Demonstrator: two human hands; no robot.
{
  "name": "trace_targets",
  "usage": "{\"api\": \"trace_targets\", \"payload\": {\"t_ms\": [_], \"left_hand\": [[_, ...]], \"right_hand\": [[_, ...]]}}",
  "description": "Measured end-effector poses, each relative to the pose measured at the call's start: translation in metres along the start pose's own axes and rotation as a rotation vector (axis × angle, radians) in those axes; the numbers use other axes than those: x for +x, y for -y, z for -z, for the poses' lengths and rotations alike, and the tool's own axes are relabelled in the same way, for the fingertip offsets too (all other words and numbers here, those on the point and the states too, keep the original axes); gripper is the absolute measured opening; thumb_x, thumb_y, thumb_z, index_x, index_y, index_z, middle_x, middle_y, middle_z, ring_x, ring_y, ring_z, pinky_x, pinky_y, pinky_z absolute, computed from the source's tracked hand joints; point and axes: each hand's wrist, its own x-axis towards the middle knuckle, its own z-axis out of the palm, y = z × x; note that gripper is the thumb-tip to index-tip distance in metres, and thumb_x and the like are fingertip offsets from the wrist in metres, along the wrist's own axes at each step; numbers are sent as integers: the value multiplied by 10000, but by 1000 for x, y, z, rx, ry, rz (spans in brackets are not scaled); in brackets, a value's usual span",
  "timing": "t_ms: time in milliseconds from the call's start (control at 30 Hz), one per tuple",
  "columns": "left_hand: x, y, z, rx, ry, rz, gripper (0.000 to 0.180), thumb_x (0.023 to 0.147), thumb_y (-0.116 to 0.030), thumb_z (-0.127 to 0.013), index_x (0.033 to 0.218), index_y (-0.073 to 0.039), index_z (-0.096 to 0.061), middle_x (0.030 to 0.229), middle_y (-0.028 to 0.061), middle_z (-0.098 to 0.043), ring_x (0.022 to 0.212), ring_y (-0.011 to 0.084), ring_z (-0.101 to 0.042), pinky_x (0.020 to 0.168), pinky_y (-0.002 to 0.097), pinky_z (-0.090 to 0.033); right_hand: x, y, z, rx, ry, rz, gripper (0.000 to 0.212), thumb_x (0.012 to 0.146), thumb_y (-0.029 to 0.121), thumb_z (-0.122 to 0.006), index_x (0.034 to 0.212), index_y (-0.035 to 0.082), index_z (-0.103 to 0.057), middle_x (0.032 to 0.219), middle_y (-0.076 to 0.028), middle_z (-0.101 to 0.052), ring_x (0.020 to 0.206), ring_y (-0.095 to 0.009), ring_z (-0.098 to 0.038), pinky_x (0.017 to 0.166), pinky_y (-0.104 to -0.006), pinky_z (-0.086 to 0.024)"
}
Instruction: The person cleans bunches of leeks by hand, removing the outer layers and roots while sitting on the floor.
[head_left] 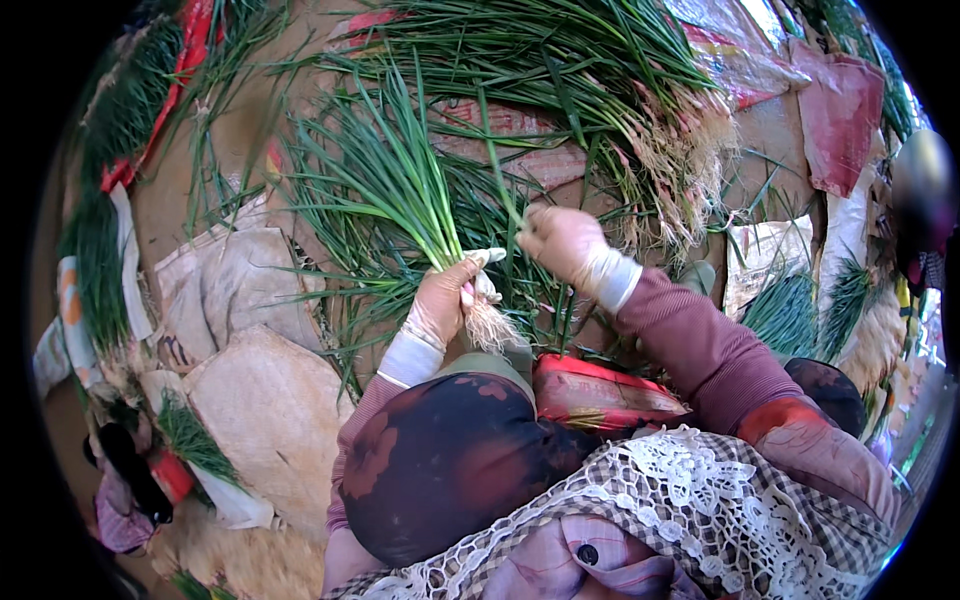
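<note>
Lace-trimmed checked cloth (690, 500) at five o'clock, below a green-onion bunch (420, 190) fanned toward eleven from mid-frame.
Gripped just above pale roots (492, 328) in the curled fingers of the left hand (440, 300); probably light, springy-leaved, slick and easily bruised, so best taken low by the firm stems (450, 248). Toward two o'clock, right hand (565, 242) with closed fingers, seemingly pinching one blurred stalk (497, 165).
</note>
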Motion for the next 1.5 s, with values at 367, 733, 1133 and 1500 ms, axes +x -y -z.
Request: {"api": "trace_targets", "payload": {"t_ms": [367, 733, 1133, 1500], "left_hand": [[-4, -1, -6, 96, -8, -35, 111, 769, -55, -503, 825, 34, -539, 619, 91, -560, 503, 160, -550, 456, 240, -458], [-12, -8, -10, -78, 202, -178, 251, 782, -141, -540, 941, 52, -520, 606, 74, -540, 581, 155, -546, 646, 304, -484], [-50, -73, -20, -147, 258, -810, 388, 772, -150, -531, 1092, 36, -413, 606, 35, -474, 641, 165, -479, 766, 387, -424], [-14, -15, 8, -303, 118, -162, 254, 763, -125, -510, 938, 59, -525, 554, 55, -479, 657, 214, -520, 732, 400, -449]], "right_hand": [[-6, 0, -54, 1135, 413, -76, 399, 822, 363, -469, 1024, 19, -481, 683, -69, -547, 635, -220, -526, 617, -344, -438], [36, -33, 21, -77, 226, -12, 431, 717, 412, -528, 981, 71, -527, 957, -153, -559, 917, -312, -522, 782, -389, -398], [44, -58, 48, -202, -293, -18, 304, 735, 318, -520, 953, 107, -537, 773, -111, -585, 750, -293, -554, 664, -371, -433], [34, -55, 41, 113, -270, -124, 270, 748, 315, -484, 770, 60, -571, 737, -133, -580, 749, -306, -553, 666, -397, -416]]}}
